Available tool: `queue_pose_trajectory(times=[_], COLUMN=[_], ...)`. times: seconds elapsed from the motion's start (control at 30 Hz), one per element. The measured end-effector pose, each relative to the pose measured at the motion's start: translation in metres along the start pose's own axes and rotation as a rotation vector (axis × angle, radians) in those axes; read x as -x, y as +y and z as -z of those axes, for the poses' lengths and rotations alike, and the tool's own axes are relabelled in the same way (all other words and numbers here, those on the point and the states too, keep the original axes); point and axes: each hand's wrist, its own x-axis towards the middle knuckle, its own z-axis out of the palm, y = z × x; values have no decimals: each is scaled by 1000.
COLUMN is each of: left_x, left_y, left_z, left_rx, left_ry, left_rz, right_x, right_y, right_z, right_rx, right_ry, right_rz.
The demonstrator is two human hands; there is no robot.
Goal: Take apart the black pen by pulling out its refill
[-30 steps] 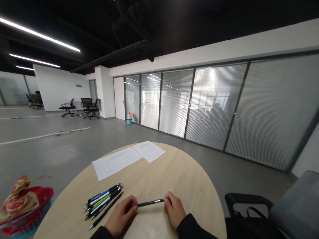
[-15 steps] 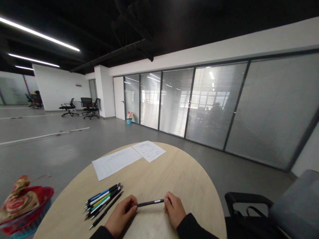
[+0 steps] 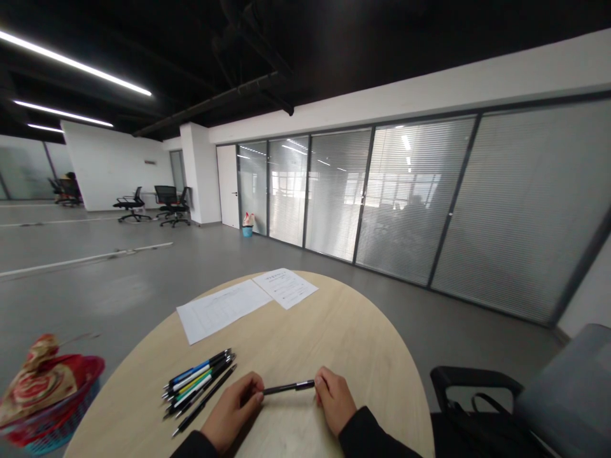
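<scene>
A black pen [image 3: 281, 388] with a small pale label lies crosswise between my two hands, near the front of the round wooden table [image 3: 353, 331]. My left hand [image 3: 236, 407] pinches its left end between thumb and fingers. At the other end, my right hand [image 3: 333, 397] is closed on the tip. Left of my hands lies a loose bundle of pens [image 3: 198, 381] in black, blue, white, yellow and green. One more black pen [image 3: 204, 402] rests along the bundle's right side, close to my left hand.
Two printed sheets of paper, one wide [image 3: 222, 310] and one smaller [image 3: 286, 287], lie at the table's far edge. A red basket [image 3: 90, 372] holding a paper bag [image 3: 41, 388] stands at the left. To the right is a chair with a black armrest [image 3: 477, 376].
The pen's label has turned slightly between my fingers. Both hands keep the same grip and place, and the other pens and papers have not moved.
</scene>
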Motion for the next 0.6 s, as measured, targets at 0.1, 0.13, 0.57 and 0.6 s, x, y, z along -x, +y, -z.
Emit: queue_pose_trajectory(times=[0.1, 0.13, 0.57, 0.6], left_x=[0, 0, 1, 1], left_y=[0, -1, 5, 5], left_z=[0, -1, 1, 1], left_rx=[10, 13, -3, 1], left_ry=[-5, -3, -8, -8], left_rz=[1, -1, 8, 10], right_x=[0, 0, 1, 1], right_y=[2, 2, -1, 0], right_z=[-1, -1, -1, -1], right_rx=[13, 16, 10, 13], right_ry=[6, 10, 15, 13], right_rz=[1, 3, 11, 14])
